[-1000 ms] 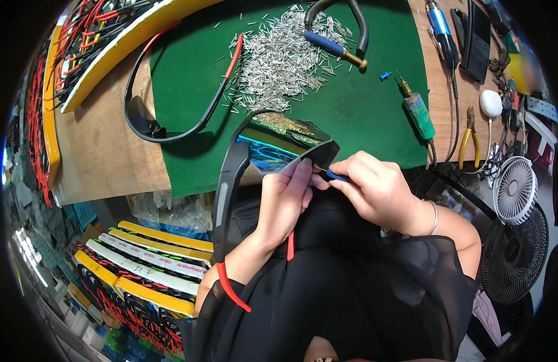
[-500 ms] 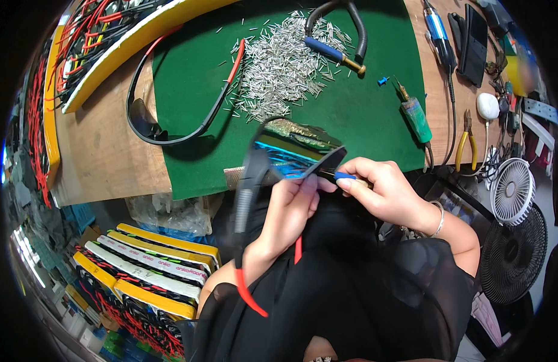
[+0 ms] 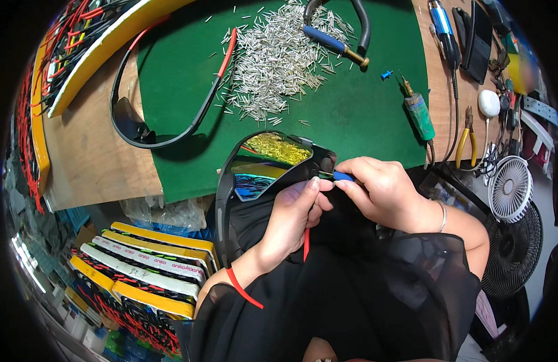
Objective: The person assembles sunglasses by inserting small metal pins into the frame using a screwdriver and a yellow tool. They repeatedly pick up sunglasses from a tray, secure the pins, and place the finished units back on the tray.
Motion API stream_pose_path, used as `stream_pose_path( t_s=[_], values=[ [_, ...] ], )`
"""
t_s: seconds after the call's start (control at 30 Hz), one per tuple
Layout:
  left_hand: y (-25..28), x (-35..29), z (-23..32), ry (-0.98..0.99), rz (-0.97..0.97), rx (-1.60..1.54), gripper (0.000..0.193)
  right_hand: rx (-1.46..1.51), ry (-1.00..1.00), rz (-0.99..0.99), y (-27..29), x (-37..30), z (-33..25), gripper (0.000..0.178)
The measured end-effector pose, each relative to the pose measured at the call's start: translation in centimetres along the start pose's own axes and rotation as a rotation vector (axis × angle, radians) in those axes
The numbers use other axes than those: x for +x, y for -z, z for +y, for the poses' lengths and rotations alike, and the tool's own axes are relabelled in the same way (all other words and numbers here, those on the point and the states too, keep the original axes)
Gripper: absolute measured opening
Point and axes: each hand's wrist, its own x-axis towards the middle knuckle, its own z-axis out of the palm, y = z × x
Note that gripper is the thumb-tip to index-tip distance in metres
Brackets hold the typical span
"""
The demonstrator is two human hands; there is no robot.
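Note:
My left hand [image 3: 291,220] grips a pair of black sunglasses [image 3: 226,208] near the nose area, its thumb and fingers pinched together. The mirrored lens [image 3: 255,186] reflects yellow, green and blue, and the temples end in red tips. My right hand [image 3: 384,192] is closed on a small screwdriver [image 3: 343,176] with a blue handle. Its thin shaft points left at the frame, just above my left thumb; the exact contact spot is hidden by the fingers. Beyond my hands, a heap of small silver pins [image 3: 273,69] lies on a green mat [image 3: 357,114].
Another pair of sunglasses [image 3: 147,140] lies at the mat's left. A blue-handled tool [image 3: 327,40] rests on the heap. To the right are a green-handled soldering tool [image 3: 419,116], yellow pliers [image 3: 467,140] and a white fan [image 3: 510,188]. Yellow-edged trays [image 3: 164,235] stand lower left.
The sunglasses have turned and shifted left, showing the lens more broadly. My right hand and screwdriver stay close to the frame. The whole view has shifted slightly.

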Motion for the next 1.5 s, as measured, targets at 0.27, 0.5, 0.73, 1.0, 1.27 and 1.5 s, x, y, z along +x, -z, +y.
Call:
stream_pose_path(
  t_s=[0.27, 0.5, 0.73, 1.0, 1.27, 1.5],
  values=[
    [0.7, 0.7, -0.4, 0.032, -0.094, -0.139, 0.029, -0.516, 0.381, -0.087, 0.5, 0.5, 0.2, 0.012],
    [1.1, 0.9, -0.4, 0.06, -0.16, -0.095, 0.029, -0.421, 0.281, -0.123, 0.4, 0.4, 0.0, 0.011],
    [1.4, 1.0, -0.7, 0.001, -0.153, -0.01, 0.029, 0.198, -0.542, -0.202, 1.2, 1.5, -2.4, 0.015],
    [0.8, 0.8, 0.0, 0.064, -0.089, -0.099, 0.03, -0.279, 0.083, -0.059, 0.1, 1.1, -1.3, 0.014],
    [1.1, 1.0, -0.3, 0.087, -0.139, -0.069, 0.028, -0.322, 0.172, -0.063, -0.1, 0.2, -0.4, 0.015],
    [1.0, 1.0, -0.4, 0.072, -0.152, -0.082, 0.03, 0.393, -0.748, -0.15, 0.9, 1.7, -2.4, 0.015]
  ],
)
